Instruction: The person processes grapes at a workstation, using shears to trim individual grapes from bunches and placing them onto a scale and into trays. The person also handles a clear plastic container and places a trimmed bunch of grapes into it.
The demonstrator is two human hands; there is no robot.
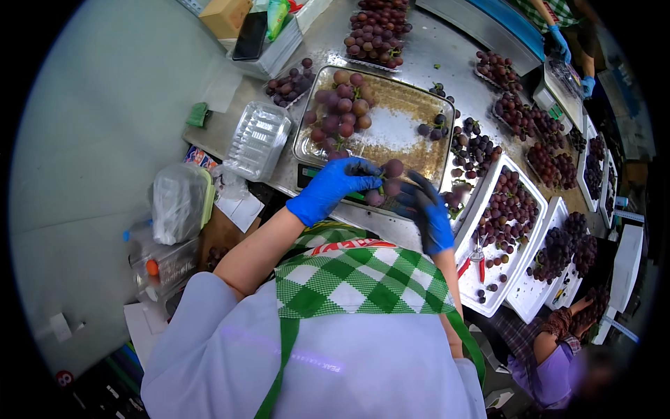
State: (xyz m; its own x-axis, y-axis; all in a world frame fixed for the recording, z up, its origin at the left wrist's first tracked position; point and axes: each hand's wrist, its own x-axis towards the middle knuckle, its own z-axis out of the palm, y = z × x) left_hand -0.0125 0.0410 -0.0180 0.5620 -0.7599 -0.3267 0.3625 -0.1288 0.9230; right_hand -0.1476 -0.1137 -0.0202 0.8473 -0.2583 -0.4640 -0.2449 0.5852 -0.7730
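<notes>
My left hand [343, 183], in a blue glove, pinches a small sprig of reddish-purple grapes [392, 168] over the front edge of a weighing scale [413, 94]. Just right of the sprig is my right hand [426, 209], also gloved and blurred by motion, its fingers apart and nothing seen in them. On the left half of the scale's stained metal pan lies a larger bunch of grapes [344, 107], apparently in a clear plastic tray. A few dark grapes [434, 128] sit at the pan's right side. My left forearm and hand partly hide the scale's display.
Empty clear punnets [259, 140] are stacked left of the scale. Packed grapes [374, 42] stand behind it. To the right, a white foam tray [466, 262] holds grapes and red-handled pruning shears [477, 257]. Co-workers' gloved hands [561, 44] show at upper right; another person [549, 366] sits lower right.
</notes>
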